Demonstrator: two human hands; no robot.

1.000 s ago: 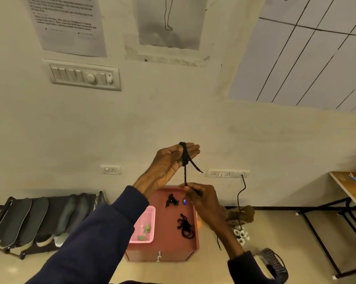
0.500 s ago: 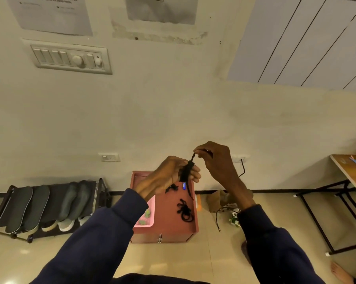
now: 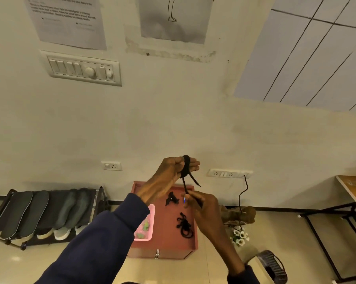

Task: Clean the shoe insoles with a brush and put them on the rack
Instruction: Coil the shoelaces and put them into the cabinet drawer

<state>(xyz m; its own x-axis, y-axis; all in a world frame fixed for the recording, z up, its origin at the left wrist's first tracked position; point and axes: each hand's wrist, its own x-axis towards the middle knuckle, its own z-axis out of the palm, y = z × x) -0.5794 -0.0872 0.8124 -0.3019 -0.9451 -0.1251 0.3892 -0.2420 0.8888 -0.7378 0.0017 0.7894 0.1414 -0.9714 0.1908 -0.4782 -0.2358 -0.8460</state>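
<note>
The right hand [image 3: 201,208] is pinching a thin black shoelace [image 3: 186,168] looped round the straight-fingered left hand [image 3: 172,175]; I'm guessing another snug loop is coming.

Red cabinet [image 3: 164,243] on the floor by the wall; pink basket [image 3: 152,220], small black tool [image 3: 171,199] and tangled cord [image 3: 184,224] on top. Coiled black lace [image 3: 186,165] in front, one strand hanging. Switch panel [image 3: 80,68] above. White flowers [image 3: 239,236] right.

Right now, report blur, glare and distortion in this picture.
Head view: wide-angle distortion bows the skirting line; light warm and dim; the right hand pinching the black lace is motion-blurred; a glare spot sits on the floor by the rack.
</note>
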